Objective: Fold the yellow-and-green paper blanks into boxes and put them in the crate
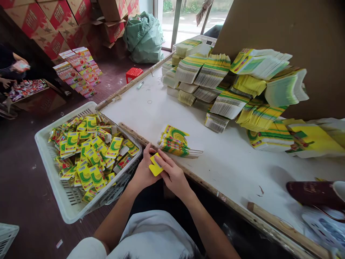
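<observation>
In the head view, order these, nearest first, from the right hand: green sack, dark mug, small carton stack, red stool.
1. Small carton stack, just ahead.
2. Dark mug, right side.
3. Red stool, ahead left.
4. Green sack, beyond it.

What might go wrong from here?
The white basket is heaped with small yellow boxes, so another could slide off the pile. The small stack of flat cartons sits near the table's edge and a nudge might tip some off. The yellow carton between both hands could crease if squeezed.
</observation>
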A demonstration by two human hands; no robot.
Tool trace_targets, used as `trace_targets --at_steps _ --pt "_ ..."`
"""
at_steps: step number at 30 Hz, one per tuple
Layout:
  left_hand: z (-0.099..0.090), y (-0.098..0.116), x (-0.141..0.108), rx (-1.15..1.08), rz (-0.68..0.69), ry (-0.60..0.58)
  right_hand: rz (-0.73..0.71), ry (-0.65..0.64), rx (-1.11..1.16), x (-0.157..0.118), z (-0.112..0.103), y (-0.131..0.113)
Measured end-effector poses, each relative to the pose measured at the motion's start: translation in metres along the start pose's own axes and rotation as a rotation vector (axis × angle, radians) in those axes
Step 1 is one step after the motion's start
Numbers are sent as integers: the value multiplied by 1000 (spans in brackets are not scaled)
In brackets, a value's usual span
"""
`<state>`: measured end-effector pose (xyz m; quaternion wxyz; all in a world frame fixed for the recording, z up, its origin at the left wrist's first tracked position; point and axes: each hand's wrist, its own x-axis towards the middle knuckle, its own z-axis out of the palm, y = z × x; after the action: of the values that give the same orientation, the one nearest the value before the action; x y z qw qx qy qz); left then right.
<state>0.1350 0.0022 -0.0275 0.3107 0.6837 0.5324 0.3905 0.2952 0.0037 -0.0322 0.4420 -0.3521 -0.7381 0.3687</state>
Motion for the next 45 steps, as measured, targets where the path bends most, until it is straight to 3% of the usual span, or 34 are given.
trace_targets --at_steps 4,9,13,20,28,33,35,37,40,42,43,45 --pt "-5 -1 -4 228 -21 78 32 183 -17 1 -6 5" --pt "-23 3 -6 251 28 79 19 0 -98 2 -19 9" --pt "-29 7 -4 249 58 65 5 -76 -150 6 -32 6" --pt "-27 13 0 330 147 96 50 90 -168 10 -19 1" --pt "-36 6 -2 263 72 65 -24 -116 -159 18 -31 6" --pt "-28 13 5 246 92 94 37 132 -105 16 -15 7" --pt "-30 8 5 232 59 92 83 147 -79 16 -14 8" --pt "-41 -3 4 250 -6 178 121 145 -130 20 -23 12" --pt "-73 -26 1 447 -110 560 201 278 -400 29 -47 24" --pt "-91 -38 -1 576 -151 744 285 307 -596 35 -62 34" --pt "-96 -42 -2 595 -157 778 327 281 -667 38 -66 38" --pt "-95 -42 -4 536 -142 720 382 219 -740 42 -69 44"
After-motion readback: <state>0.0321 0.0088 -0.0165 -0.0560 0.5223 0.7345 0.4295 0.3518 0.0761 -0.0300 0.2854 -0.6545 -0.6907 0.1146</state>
